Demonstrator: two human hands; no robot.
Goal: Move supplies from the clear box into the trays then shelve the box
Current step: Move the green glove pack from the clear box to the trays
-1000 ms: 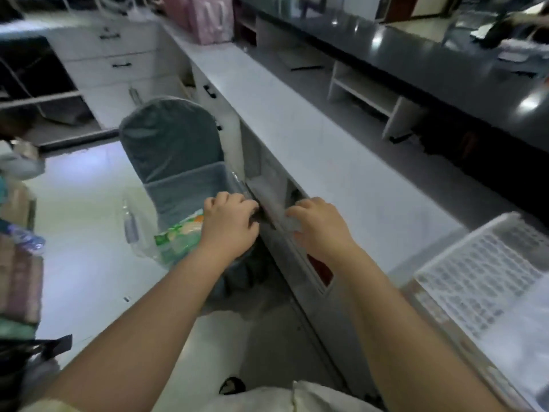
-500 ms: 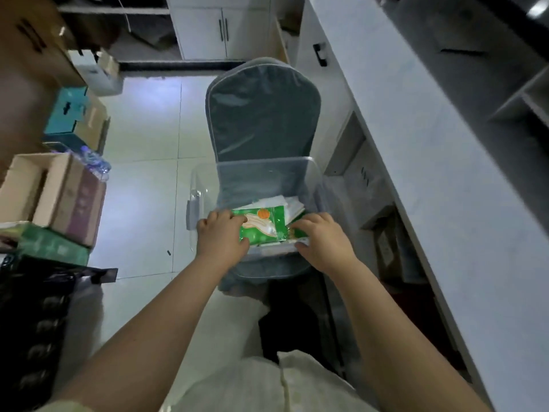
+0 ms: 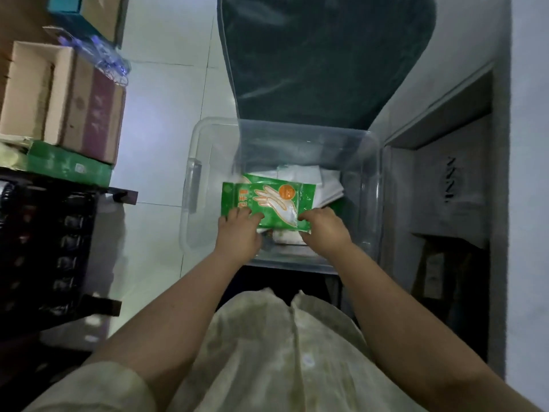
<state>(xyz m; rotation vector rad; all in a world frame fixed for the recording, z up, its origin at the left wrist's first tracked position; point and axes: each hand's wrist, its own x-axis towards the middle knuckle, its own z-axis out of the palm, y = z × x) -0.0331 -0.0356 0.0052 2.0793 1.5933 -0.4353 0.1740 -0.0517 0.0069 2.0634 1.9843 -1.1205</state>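
Observation:
The clear plastic box [image 3: 372, 162] rests on the seat of a grey-covered chair [image 3: 320, 55] in front of me. Inside it lies a green packet of gloves [image 3: 267, 200] on top of white packets [image 3: 309, 176]. My left hand [image 3: 237, 233] grips the green packet's near left corner. At the packet's near right corner my right hand [image 3: 323, 230] pinches its edge. Both hands are inside the box, above its near wall.
Cardboard boxes [image 3: 59, 96] and a green box [image 3: 68, 165] are stacked on a dark rack [image 3: 53, 248] at the left. A white counter [image 3: 528, 173] with open shelf bays [image 3: 445, 188] runs down the right. Pale floor tiles [image 3: 160, 144] lie between rack and chair.
My hands left the counter's shelf edge and went down into the clear box. They took hold of the green glove packet, and my view tilted down over the box.

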